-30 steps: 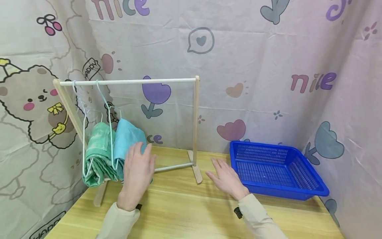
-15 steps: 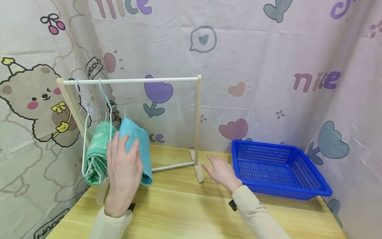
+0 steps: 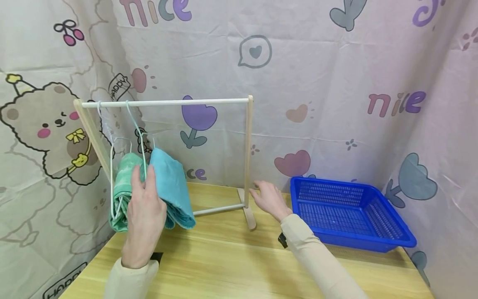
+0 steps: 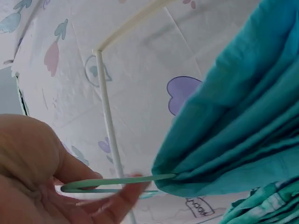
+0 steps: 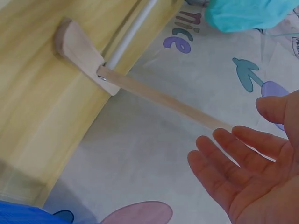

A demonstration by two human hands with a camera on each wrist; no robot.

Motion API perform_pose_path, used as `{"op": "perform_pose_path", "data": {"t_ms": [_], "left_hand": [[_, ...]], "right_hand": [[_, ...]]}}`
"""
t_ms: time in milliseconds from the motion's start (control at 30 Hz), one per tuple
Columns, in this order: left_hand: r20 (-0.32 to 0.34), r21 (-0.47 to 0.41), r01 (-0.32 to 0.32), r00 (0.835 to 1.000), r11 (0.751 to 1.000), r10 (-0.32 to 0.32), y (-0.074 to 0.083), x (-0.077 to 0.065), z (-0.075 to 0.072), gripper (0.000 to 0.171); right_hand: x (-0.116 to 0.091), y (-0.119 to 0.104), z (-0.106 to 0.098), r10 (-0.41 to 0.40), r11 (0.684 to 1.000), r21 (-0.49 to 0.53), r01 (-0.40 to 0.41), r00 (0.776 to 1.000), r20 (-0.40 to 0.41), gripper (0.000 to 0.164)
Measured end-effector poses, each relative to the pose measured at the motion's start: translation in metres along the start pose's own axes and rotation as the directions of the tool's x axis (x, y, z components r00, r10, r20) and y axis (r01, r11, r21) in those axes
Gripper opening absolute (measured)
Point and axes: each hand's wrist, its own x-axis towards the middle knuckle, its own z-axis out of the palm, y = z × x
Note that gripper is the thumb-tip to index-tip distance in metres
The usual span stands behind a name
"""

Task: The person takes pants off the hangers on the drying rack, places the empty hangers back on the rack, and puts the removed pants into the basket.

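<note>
My left hand (image 3: 143, 216) is at the near end of a pale green clothes hanger (image 4: 126, 180). In the left wrist view the hanger's rounded end lies between thumb and fingers, which seem to pinch it. A blue towel (image 3: 171, 187) is draped over this hanger, just right of the hand. Beside it, on a second hanger (image 3: 111, 178), hangs a green patterned towel (image 3: 127, 170), partly hidden by my left hand. Both hooks sit on the white bar (image 3: 194, 101) of a small wooden rack. My right hand (image 3: 269, 199) hovers near the rack's right post (image 3: 248, 153), fingers loosely bent, holding nothing.
A blue plastic basket (image 3: 352, 243) stands on the right of the wooden table (image 3: 224, 257). The rack's right foot (image 3: 249, 216) and lower bar (image 3: 218, 209) rest low at the table's back. A printed curtain (image 3: 317, 62) encloses the back and sides.
My left hand has moved left from the blue towel to the hanger's near end. The blue towel has swung to the right. My right hand has shifted slightly left and farther forward.
</note>
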Motion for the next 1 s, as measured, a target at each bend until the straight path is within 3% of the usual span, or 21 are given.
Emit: {"op": "perform_pose_path", "data": {"t_ms": [133,267,433,533,667,767,900,1000], "left_hand": [[0.008,-0.070,0.066,0.998,0.995,-0.065,-0.004,0.005,0.006,0.060],[0.075,-0.109,0.184,0.982,0.977,-0.176,-0.010,0.010,0.008,0.058],[0.245,-0.162,0.320,0.929,0.934,-0.276,-0.017,0.014,0.002,0.056],[0.327,-0.196,0.398,0.888,0.896,-0.323,-0.019,0.015,0.000,0.062],[0.394,-0.255,0.529,0.821,0.810,-0.413,-0.022,0.015,-0.002,0.066],[0.382,-0.324,0.591,0.796,0.739,-0.469,-0.023,0.015,-0.001,0.061],[0.333,-0.443,0.621,0.783,0.646,-0.525,-0.023,0.015,0.003,0.048],[0.335,-0.554,0.610,0.787,0.567,-0.519,-0.024,0.014,0.004,0.042]], "right_hand": [[0.016,-0.005,-0.005,0.002,1.000,0.024,-0.002,1.000,-0.016,0.032],[0.029,-0.011,-0.006,-0.014,0.997,0.074,0.018,0.998,-0.054,0.031],[0.041,-0.019,-0.003,0.027,0.972,0.234,-0.001,0.993,-0.111,0.036],[0.047,-0.023,-0.004,0.065,0.948,0.317,-0.015,0.987,-0.146,0.041],[0.057,-0.029,-0.007,0.063,0.944,0.330,-0.002,0.983,-0.175,0.045],[0.067,-0.032,-0.013,0.057,0.953,0.303,0.001,0.981,-0.183,0.042],[0.079,-0.034,-0.021,0.062,0.959,0.285,-0.009,0.982,-0.177,0.042],[0.086,-0.034,-0.026,0.062,0.957,0.289,-0.011,0.984,-0.167,0.043]]}}
